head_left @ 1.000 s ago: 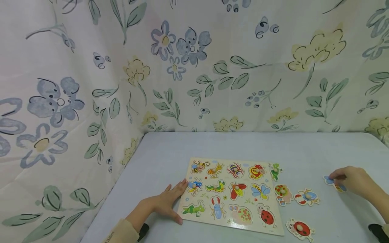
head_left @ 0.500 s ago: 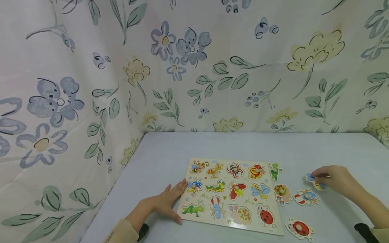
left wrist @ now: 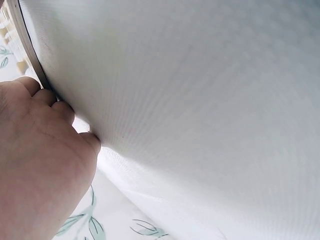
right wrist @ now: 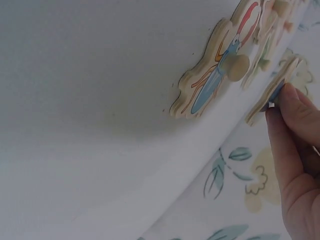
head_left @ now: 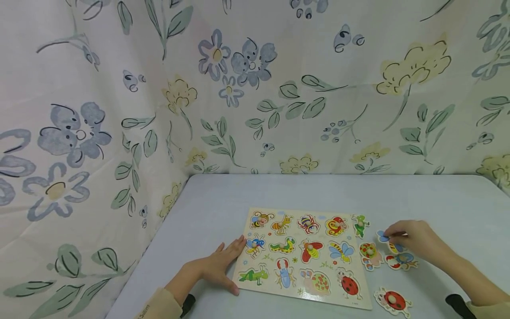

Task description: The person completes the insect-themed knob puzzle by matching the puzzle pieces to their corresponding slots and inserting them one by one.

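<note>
My right hand (head_left: 416, 243) pinches a blue-winged dragonfly puzzle piece (head_left: 382, 236) by its knob, tilted above the table. In the right wrist view thumb and forefinger hold that piece (right wrist: 257, 112) edge-on. Just below the hand lies a blue stag beetle piece (head_left: 403, 261), partly covered in the head view. Flat on the table is the wooden insect puzzle board (head_left: 334, 297), with knobbed pieces in several of its upper places. My left hand (head_left: 219, 266) rests with spread fingers against the board's left edge; the left wrist view shows its fingertips (left wrist: 62, 111) at that edge.
Right of the board lie a snail piece (head_left: 369, 249) and a ladybug piece (head_left: 393, 301). A green grasshopper piece (head_left: 361, 226) overlaps the board's upper right edge. The white table (head_left: 223, 190) ends at a floral curtain (head_left: 255, 128) behind and at the left.
The right hand has moved left with the dragonfly piece, from the far right to above the stag beetle piece. The left hand and the board have stayed put.
</note>
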A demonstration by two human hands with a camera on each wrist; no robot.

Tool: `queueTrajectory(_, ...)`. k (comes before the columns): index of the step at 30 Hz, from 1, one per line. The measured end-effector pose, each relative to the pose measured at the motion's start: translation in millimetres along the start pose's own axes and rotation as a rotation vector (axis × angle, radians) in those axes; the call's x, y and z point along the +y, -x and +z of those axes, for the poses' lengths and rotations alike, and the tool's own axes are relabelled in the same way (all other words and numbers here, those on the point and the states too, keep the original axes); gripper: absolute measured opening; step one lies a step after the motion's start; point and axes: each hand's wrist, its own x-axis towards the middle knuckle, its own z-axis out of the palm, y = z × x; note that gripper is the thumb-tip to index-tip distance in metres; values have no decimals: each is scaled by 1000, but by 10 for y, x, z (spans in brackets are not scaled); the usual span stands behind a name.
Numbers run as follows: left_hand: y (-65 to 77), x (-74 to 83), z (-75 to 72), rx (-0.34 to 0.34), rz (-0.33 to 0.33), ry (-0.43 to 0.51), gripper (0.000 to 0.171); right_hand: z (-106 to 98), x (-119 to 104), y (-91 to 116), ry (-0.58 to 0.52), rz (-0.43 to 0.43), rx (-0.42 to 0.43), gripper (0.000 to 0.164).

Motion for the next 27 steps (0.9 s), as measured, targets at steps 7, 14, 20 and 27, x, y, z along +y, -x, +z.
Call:
queueTrajectory(7,6,5,-6,1,2,-1,124,59,-89,0,-38,-38,-10,14)
queueTrajectory(14,13,14,-9,2,7,-2,124,128,-165,9,-62,-30,-33,12)
queueTrajectory(20,2,5,-8,0,3,-2,123,192,-223,13,-97,-39,-55,11)
queueTrajectory(27,2,6,-7,-3,3,-1,123,252,-298,-16,-114,-40,-78,10)
